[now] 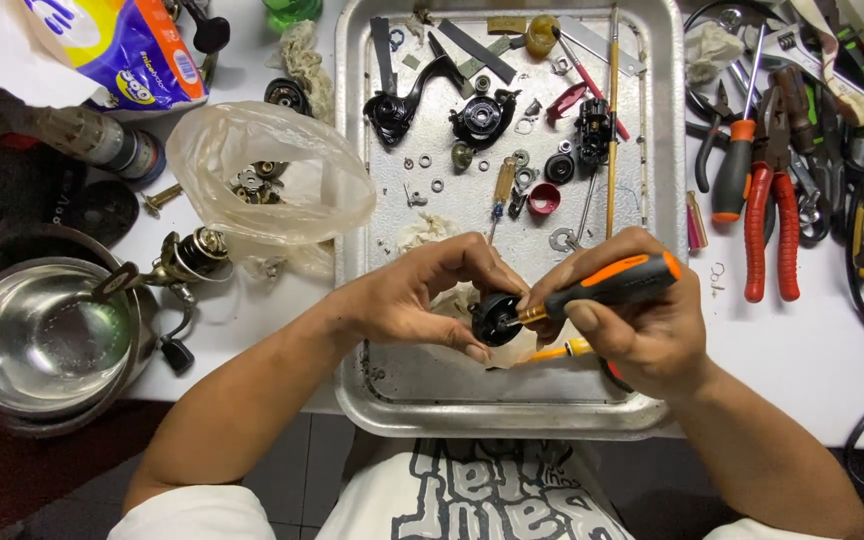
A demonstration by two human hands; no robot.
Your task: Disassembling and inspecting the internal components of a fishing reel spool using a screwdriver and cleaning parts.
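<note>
**Screwdriver meets small black part over metal tray**

Head view: the left hand pinches a small round black metal part above the dented silver metal tray. The right hand grips an orange-and-black-handled screwdriver, its tip touching the part. Red-handled pliers lie on the white worktop.

Bright, even overhead light; sharp focus; glare on metal tray.

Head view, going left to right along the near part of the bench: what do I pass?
Steel bowl → fishing reel body → left hand → small black round part → right hand with orange-and-black screwdriver → red-handled pliers.
</note>
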